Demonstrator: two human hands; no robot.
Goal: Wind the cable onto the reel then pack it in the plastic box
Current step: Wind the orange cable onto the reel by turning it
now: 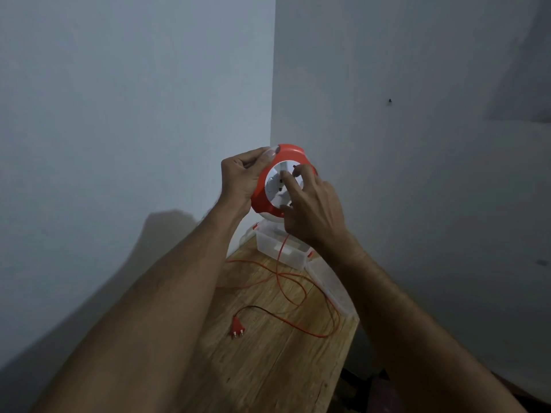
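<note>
I hold a round orange cable reel (290, 152) with a white centre disc up in front of the wall corner. My left hand (241, 178) grips its left rim. My right hand (313, 210) rests with its fingertips on the white disc. The thin orange cable (298, 286) hangs down from the reel and lies in loose loops on the wooden table (268, 368). Its orange two-pin plug (237, 326) lies on the table near the left edge. The clear plastic box (283, 248) with orange clips stands open at the far end of the table, below the reel.
The box's clear lid (331, 289) lies along the table's right edge. The narrow table stands in a corner with grey walls close on the left and right. A dark gap runs beside the table's right side.
</note>
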